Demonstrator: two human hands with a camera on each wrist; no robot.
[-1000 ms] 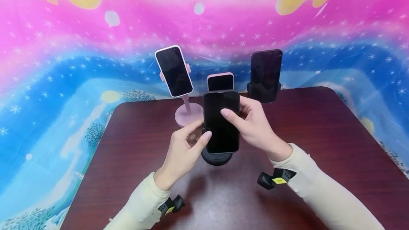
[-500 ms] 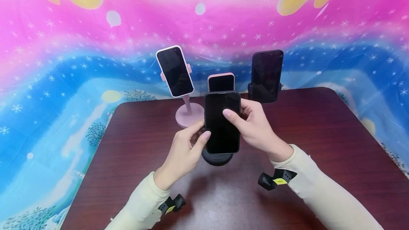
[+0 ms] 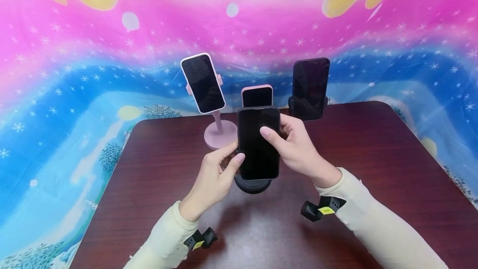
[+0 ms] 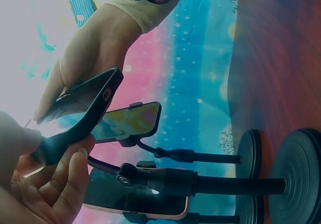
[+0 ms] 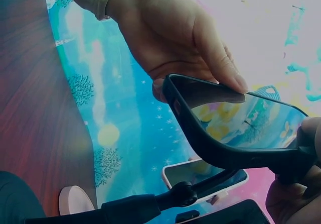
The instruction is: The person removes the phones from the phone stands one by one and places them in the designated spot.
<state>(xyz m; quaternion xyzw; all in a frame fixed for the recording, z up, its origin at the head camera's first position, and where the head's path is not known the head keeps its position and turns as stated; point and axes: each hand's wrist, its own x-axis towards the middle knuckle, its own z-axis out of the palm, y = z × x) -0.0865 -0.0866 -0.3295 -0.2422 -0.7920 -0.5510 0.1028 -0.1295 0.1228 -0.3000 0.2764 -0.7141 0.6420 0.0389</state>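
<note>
A black-cased phone (image 3: 259,148) with a dark screen sits upright on a black stand, whose round base (image 3: 253,186) shows below it and whose post (image 4: 241,185) shows in the left wrist view. My left hand (image 3: 210,177) grips the phone's lower left edge, thumb on the front and fingers behind, near the holder. On the upper right side my right hand (image 3: 298,146) holds the phone, its thumb lying on the screen. The fingers behind the phone are partly hidden in the head view. The right wrist view shows the holder's joint (image 5: 181,194) behind the phone.
Behind stand a white-cased phone (image 3: 203,83) on a pink stand (image 3: 220,135), a pink-cased phone (image 3: 257,96) partly hidden by the near phone, and a black phone (image 3: 310,88) in a dark holder. A dark red table (image 3: 149,165) bears them; a printed cloth (image 3: 242,32) hangs behind.
Both hands and the phone stay almost in place. The thumbs have shifted very slightly outward toward the phone's side edges.
</note>
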